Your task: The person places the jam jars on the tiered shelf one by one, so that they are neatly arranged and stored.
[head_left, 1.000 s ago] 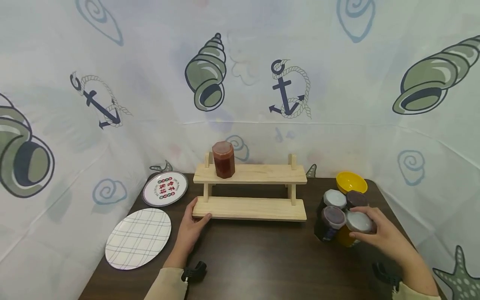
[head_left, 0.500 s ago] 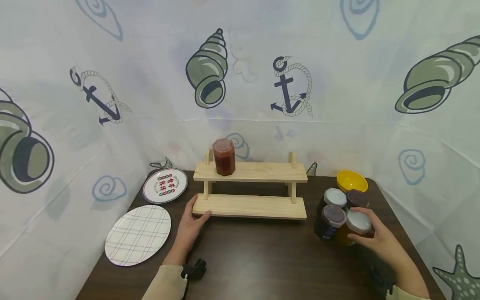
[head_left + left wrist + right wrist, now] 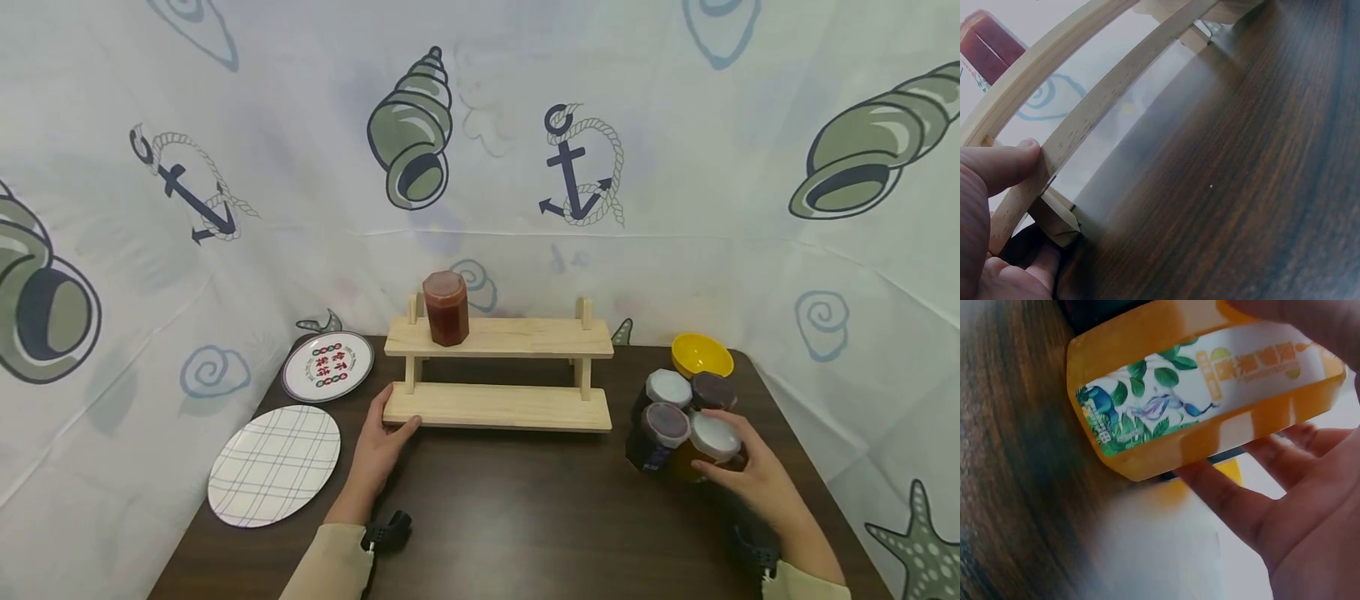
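Observation:
My left hand (image 3: 378, 446) grips the left end of the lower board of a two-tier wooden shelf (image 3: 498, 406). In the left wrist view, the thumb (image 3: 1013, 164) lies on the board's front edge and other fingers show below it. A dark red jar (image 3: 447, 310) stands at the left of the top board. At the right, my right hand (image 3: 753, 467) holds an orange jar (image 3: 1204, 394) with a white lid (image 3: 715, 437), thumb on one side and fingers on the other. Its printed label faces the right wrist camera.
Beside the held jar stand a dark jar with a purple lid (image 3: 667, 423), a white-lidded jar (image 3: 669, 388) and another purple-lidded jar (image 3: 712, 390). A yellow bowl (image 3: 702, 356) is behind them. Two plates, one red-printed (image 3: 303, 379), one checked (image 3: 273, 467), lie at the table's left.
The head view has tilted a little, so everything sits slightly higher. My right forearm has swung a little leftward, its fingers still around the orange jar. The left hand keeps its grip.

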The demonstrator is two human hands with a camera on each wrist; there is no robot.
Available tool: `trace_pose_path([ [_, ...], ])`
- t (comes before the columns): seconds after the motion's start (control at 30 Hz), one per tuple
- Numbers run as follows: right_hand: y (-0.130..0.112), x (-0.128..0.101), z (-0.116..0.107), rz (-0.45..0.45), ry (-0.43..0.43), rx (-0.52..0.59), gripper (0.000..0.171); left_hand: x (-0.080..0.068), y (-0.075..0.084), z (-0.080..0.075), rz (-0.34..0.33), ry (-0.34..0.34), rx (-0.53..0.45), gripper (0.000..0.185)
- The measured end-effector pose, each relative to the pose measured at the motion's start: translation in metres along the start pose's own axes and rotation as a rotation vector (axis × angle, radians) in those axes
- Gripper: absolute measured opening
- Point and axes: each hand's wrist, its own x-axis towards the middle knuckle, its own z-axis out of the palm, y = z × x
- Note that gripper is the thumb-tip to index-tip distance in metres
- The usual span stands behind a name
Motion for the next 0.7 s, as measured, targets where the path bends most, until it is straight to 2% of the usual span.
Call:
trace_pose_path([
  [0.33, -0.006, -0.004, -0.002, 0.030, 0.178, -0.067, 0.086, 0.000, -0.002, 0.000, 0.004, -0.005, -0.014, 0.093],
  [0.7, -0.025, 0.001, -0.002, 0.079, 0.562, 0.039, 0.093, 0.001, -0.002, 0.000, 0.015, -0.001, -0.017, 0.092],
])
